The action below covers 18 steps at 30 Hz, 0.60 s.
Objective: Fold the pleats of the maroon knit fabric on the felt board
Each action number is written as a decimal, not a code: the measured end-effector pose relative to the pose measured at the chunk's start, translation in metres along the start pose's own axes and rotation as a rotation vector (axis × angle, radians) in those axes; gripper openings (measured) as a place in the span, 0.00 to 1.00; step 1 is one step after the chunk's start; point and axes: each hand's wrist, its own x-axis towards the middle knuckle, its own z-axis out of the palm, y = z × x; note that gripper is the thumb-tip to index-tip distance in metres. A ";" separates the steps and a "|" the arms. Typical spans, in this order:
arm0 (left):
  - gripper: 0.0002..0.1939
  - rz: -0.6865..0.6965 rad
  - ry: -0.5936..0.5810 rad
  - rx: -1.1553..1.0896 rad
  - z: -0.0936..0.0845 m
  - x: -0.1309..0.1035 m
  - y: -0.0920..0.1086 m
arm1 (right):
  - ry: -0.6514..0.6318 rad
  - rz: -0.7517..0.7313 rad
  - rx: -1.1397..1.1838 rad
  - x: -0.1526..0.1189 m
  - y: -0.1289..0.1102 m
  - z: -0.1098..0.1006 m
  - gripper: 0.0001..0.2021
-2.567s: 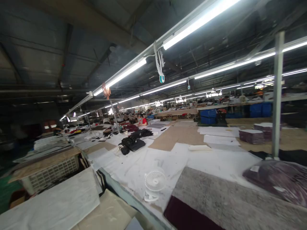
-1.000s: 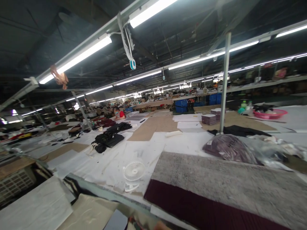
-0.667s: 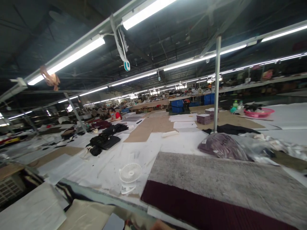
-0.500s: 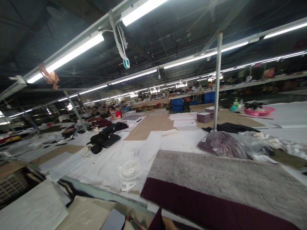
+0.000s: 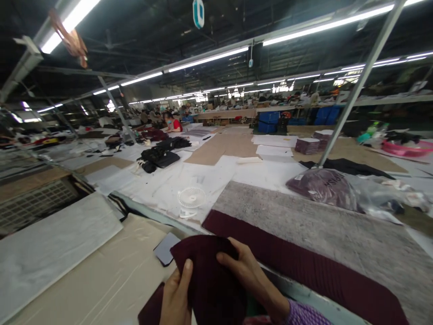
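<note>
Between my two hands is a dark maroon piece of fabric [image 5: 213, 275], its upper edge curved. My left hand [image 5: 177, 289] pinches its left side, thumb on top. On its right side, my right hand [image 5: 245, 271] grips near the top, thumb across the cloth; a purple patterned sleeve shows at that wrist. More maroon cloth [image 5: 152, 304] lies beyond my left hand at the lower left. Close to the left hand is a small grey stack of cut pieces [image 5: 166, 248]. Just past the right hand, a long maroon fabric layer [image 5: 304, 266] lies along a grey sheet [image 5: 297, 225].
A small white fan [image 5: 191, 201] stands on the white-covered table. Farther back are black garments [image 5: 162, 153], a plastic bag of maroon cloth [image 5: 324, 187], a metal post [image 5: 361, 85] and a pink basin [image 5: 407, 148]. A person in red [image 5: 175, 124] sits in the distance.
The view has tilted downward and levelled. Both hands and the maroon fabric between them have come up into view from the bottom edge, where only a little showed before.
</note>
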 end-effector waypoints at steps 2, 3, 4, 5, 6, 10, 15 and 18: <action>0.24 -0.128 -0.032 -0.149 0.005 -0.005 0.004 | -0.021 0.005 0.034 0.002 -0.002 0.000 0.11; 0.24 -0.182 -0.038 -0.208 0.007 -0.008 0.006 | -0.020 0.011 0.040 0.004 -0.002 0.000 0.12; 0.24 -0.216 -0.039 -0.252 0.010 -0.011 0.008 | -0.008 0.011 0.038 0.005 -0.002 0.000 0.13; 0.26 -0.233 -0.033 -0.279 0.013 -0.014 0.010 | 0.008 0.000 0.027 0.006 0.000 0.001 0.13; 0.27 -0.240 -0.026 -0.290 0.016 -0.016 0.011 | 0.024 -0.023 0.012 0.007 0.002 0.002 0.14; 0.29 -0.223 0.034 -0.266 0.024 -0.020 0.019 | 0.130 -0.137 -0.111 0.008 0.014 0.004 0.28; 0.29 -0.255 -0.035 -0.340 0.018 -0.020 0.031 | -0.008 -0.142 -0.162 0.006 0.010 -0.005 0.24; 0.30 -0.258 -0.024 -0.347 0.012 -0.022 0.035 | -0.089 -0.199 -0.270 0.007 -0.002 -0.011 0.15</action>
